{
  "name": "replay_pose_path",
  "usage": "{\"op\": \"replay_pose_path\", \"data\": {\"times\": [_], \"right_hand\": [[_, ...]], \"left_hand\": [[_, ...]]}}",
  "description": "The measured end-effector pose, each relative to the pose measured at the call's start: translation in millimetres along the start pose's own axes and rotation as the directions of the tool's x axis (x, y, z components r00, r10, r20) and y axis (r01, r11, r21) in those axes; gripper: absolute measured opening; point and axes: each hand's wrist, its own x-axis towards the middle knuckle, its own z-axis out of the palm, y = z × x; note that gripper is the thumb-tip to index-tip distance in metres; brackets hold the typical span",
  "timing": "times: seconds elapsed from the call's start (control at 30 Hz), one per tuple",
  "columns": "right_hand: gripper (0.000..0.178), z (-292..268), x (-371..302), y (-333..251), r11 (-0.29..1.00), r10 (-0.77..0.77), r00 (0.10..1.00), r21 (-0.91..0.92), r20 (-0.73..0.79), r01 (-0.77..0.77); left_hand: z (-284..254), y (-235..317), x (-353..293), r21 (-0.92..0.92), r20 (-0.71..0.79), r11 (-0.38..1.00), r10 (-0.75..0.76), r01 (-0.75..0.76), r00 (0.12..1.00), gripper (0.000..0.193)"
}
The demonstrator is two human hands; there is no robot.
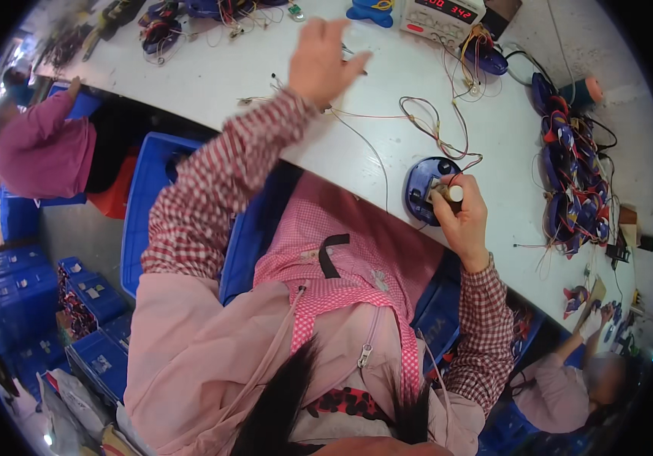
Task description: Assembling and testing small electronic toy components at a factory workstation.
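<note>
My right hand [463,216] is closed, thumb and fingers pinching a small cylindrical part with a cream round end [456,193]. That part is at a dark blue oval plastic housing [418,185] lying near the table's front edge; the fingers cover some of the housing's inside. Thin dark and red wires [448,146] loop on the table just beyond it. Farther out to the left, my left hand [323,67] reaches over the white tabletop with its thumb spread from the fingers, and no held thing shows. A thin wire [368,140] runs below this hand.
A power supply with a red display [444,15] stands at the back, beside a blue object [372,11]. Dark blue wired housings [570,167] pile up at right. Blue bins [148,205] stand below the table. Co-workers sit at left [49,152] and lower right [554,395].
</note>
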Motion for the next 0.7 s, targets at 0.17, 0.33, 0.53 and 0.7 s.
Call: {"op": "replay_pose_path", "data": {"times": [0.17, 0.33, 0.53, 0.7], "right_hand": [[0.034, -3.4, -33.4, -5.3, 0.987, -0.116, 0.953, -0.136, -0.278, 0.08], [0.024, 23.2, -55.5, -25.6, 0.974, -0.207, 0.973, -0.119, -0.099, 0.195], [0.014, 77.6, -34.8, -46.8, 0.985, -0.114, 0.991, 0.134, 0.066, 0.105], [0.014, 101.9, -12.6, -51.4, 0.975, -0.124, 0.987, 0.199, 0.098, 0.103]], "left_hand": [[14.5, -65.5, 9.6, 0.375, 0.233, 0.915, -0.248, 0.148, 0.94, 0.085], [11.8, -71.9, 16.9, 0.161, 0.644, 0.871, -0.449, 0.464, 0.62, 0.096], [23.2, -75.1, -27.3, -0.13, 0.476, 0.789, -0.482, 0.601, 0.735, 0.089], [-7.3, -63.6, -37.2, 0.15, 0.466, 0.861, -0.495, 0.486, 0.733, 0.085]]}}
